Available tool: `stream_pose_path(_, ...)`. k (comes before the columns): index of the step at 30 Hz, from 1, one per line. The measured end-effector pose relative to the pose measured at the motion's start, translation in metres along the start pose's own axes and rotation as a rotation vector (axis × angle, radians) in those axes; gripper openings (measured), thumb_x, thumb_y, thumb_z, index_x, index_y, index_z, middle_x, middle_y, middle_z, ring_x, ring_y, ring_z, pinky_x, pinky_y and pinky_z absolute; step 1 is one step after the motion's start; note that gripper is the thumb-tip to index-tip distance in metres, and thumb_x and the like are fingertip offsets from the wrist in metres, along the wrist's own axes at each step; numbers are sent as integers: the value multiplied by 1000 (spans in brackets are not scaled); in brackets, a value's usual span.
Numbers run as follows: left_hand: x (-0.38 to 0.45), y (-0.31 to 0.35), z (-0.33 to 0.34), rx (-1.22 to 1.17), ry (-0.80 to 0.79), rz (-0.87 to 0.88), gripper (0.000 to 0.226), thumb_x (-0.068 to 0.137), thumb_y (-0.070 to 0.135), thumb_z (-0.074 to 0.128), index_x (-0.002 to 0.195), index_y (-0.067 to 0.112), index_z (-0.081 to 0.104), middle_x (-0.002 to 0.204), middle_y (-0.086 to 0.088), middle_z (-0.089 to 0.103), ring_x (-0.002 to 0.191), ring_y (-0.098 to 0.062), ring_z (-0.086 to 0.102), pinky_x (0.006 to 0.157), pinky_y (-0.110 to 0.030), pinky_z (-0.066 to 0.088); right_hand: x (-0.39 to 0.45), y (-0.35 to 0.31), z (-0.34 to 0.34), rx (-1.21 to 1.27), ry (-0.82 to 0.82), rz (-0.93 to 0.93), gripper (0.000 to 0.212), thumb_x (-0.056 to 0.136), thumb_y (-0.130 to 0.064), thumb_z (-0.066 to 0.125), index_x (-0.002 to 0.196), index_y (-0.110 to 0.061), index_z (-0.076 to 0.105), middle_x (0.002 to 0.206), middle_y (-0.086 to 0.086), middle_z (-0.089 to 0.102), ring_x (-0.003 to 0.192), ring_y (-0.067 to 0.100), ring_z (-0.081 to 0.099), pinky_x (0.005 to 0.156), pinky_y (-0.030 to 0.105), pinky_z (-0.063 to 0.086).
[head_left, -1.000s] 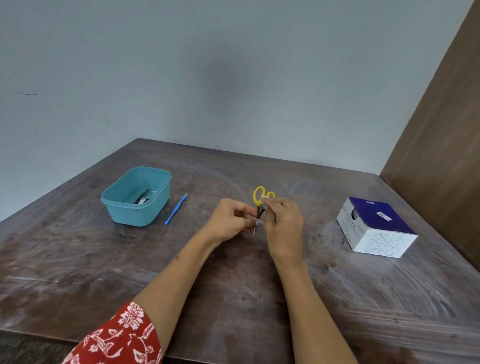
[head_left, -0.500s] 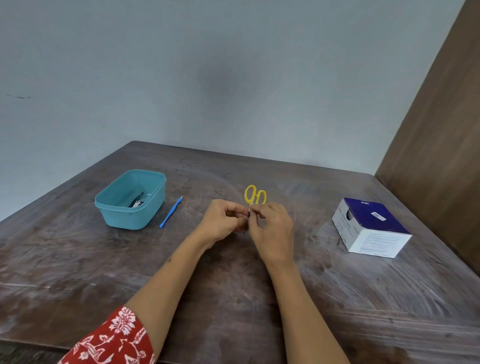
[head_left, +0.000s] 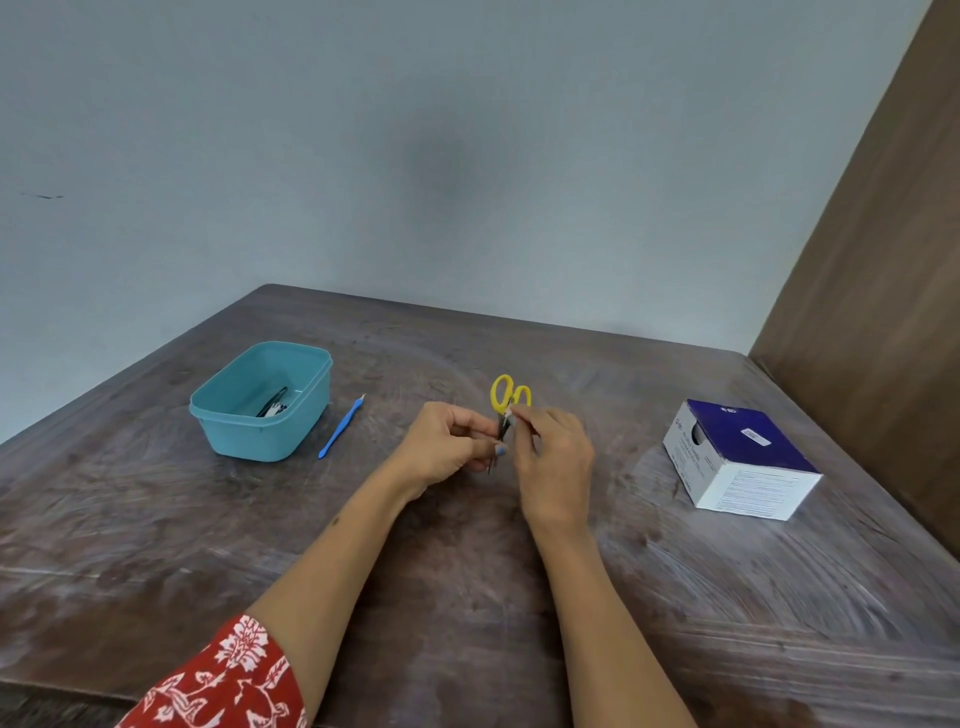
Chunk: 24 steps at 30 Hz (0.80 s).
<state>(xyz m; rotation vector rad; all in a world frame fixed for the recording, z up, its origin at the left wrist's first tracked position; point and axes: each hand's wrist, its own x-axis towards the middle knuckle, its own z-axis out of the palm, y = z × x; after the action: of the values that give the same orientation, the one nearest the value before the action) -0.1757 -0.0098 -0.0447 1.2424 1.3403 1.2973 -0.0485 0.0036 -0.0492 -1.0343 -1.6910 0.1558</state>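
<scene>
My left hand (head_left: 447, 449) pinches the blades of the small yellow-handled metal scissors (head_left: 512, 399), and my right hand (head_left: 556, 457) pinches just under the loops. I hold them upright above the dark wooden table (head_left: 467, 571). They look mid-handling, not yet in the teal plastic tub (head_left: 260, 436).

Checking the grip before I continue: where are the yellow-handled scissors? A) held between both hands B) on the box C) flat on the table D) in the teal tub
A: the left hand and right hand both pinch the scissors, yellow loops above the fingers.
</scene>
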Motion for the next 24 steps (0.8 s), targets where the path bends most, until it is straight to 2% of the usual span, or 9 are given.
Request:
stream_pose_path(4,2,-2,3,22,44,29,20,77,-16,60,89,-3,69,60,-5,66,47,-5,61,49,-17,51,-2,-1,1,14,-27,-20,12,75,1,70,85,-3,74,76,11,68,75,27,62,70,31,47)
stream_pose_path(7,1,-2,4,43,45,36,19,76,-16,62,93,-9,67,57,-3,65,44,-5,59,48,-17,50,-2,-1,2,39,-3,1,11,77,1,69,86,-4,73,76,11,68,75,26,61,71,23,43)
stream_pose_path(12,-5,2,10,166,-49,68,12,72,-13,67,83,-8,68,49,-2,60,40,-7,54,46,-19,48,2,3,1,70,156,84,10,81,3,66,88,-1,71,81,14,67,78,33,61,72,44,51)
stream_pose_path(17,-6,3,11,270,-22,151,27,68,-17,50,76,-1,70,50,-7,57,39,-7,47,46,-19,39,-2,-1,4,43,66,-9,9,76,1,68,83,-4,70,72,10,64,71,30,59,68,28,42)
stream_pose_path(19,-6,2,12,275,-10,147,21,70,-14,57,76,1,70,49,-6,57,38,-5,46,44,-17,38,0,2,4,40,85,21,8,78,0,67,85,-4,70,74,11,63,73,30,59,70,30,42)
stream_pose_path(22,-6,0,14,322,-4,156,12,72,-8,67,77,3,70,49,1,59,37,0,50,44,-14,40,1,7,2,56,129,93,10,83,0,63,89,-4,69,82,10,64,79,30,59,71,41,49)
stream_pose_path(24,-6,0,14,358,-1,187,13,72,-8,64,78,1,71,52,1,60,38,3,49,44,-12,39,0,5,2,63,119,51,10,83,0,62,90,-5,69,82,9,64,78,29,58,72,38,49)
